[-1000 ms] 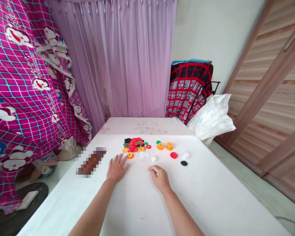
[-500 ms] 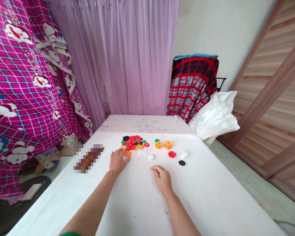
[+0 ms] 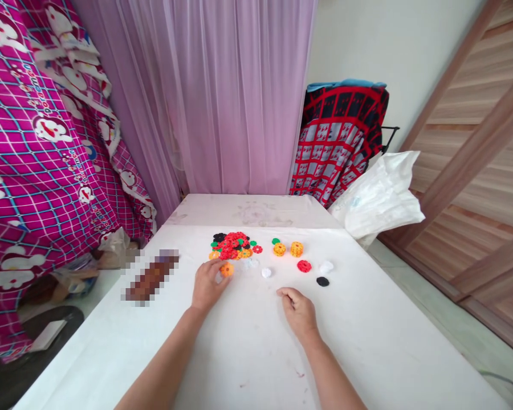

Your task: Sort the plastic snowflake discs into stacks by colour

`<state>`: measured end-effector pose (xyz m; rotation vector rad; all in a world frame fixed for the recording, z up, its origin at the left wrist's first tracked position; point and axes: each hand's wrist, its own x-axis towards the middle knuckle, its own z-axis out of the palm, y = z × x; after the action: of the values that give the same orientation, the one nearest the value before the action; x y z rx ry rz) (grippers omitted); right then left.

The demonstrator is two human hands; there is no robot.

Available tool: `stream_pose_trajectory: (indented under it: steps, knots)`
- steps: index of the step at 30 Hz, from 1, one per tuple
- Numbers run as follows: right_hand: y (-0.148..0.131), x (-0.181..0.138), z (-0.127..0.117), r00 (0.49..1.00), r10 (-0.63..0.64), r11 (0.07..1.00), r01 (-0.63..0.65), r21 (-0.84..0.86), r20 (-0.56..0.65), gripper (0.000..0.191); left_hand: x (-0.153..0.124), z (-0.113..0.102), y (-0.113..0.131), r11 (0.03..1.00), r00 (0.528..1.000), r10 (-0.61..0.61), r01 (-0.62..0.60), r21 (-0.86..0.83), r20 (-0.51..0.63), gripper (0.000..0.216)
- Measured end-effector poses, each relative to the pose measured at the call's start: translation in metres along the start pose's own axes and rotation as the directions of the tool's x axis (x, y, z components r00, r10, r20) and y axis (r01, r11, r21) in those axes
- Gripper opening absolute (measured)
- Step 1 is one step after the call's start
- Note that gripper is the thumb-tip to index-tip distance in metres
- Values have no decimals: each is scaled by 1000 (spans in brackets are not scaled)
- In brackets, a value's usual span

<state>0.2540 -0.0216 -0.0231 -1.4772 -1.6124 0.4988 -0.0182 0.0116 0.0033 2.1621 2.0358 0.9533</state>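
My left hand (image 3: 208,283) pinches an orange flower-shaped plastic disc (image 3: 227,269) between thumb and fingers, at the near edge of a mixed pile of discs (image 3: 231,246) in red, black, green and orange. My right hand (image 3: 300,310) rests low over the table with its fingers curled in; whatever it may hold is hidden. Between the hands, a little farther off, lies a white disc (image 3: 267,273), with several pale clear discs (image 3: 251,263) beside the pile.
Right of the pile stand two orange disc stacks (image 3: 296,249), with a green disc (image 3: 276,241) behind them. Nearer are a red stack (image 3: 304,266), white discs (image 3: 326,266) and a black disc (image 3: 322,281). A blurred-out object (image 3: 151,277) lies on the left of the white-covered table (image 3: 256,364).
My left hand has closed on the orange disc at the pile's near edge. The right hand has shifted slightly right and nearer, still curled. The view has turned a little.
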Motion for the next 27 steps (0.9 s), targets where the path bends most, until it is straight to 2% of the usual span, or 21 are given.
stream_pose_trajectory:
  steps: [3,5,8,12,15,21,27]
  knots:
    - [3,2,0,1000,19,1000,-19,-18,0,28,-12,1,15,983,986,158,-152,-104,57,34]
    - [4,6,0,999,32,999,-32,-6,-3,29,-10,2,24,980,983,150,-133,-148,106,33]
    - [6,14,-2,999,37,999,-37,38,-6,29,17,4,35,985,990,65,-44,-165,123,35]
    - [8,21,-9,999,36,995,-35,95,-10,28,76,17,58,978,974,104,-64,-200,199,40]
    - [8,22,-12,996,76,984,-66,163,-54,30,108,35,80,973,953,148,-92,-212,265,39]
    - [2,24,-12,988,114,973,-91,213,-102,29,129,69,107,967,917,222,-163,-197,333,40]
    - [2,25,-10,990,96,979,-76,190,-100,27,135,83,119,961,891,266,-215,-174,368,40]
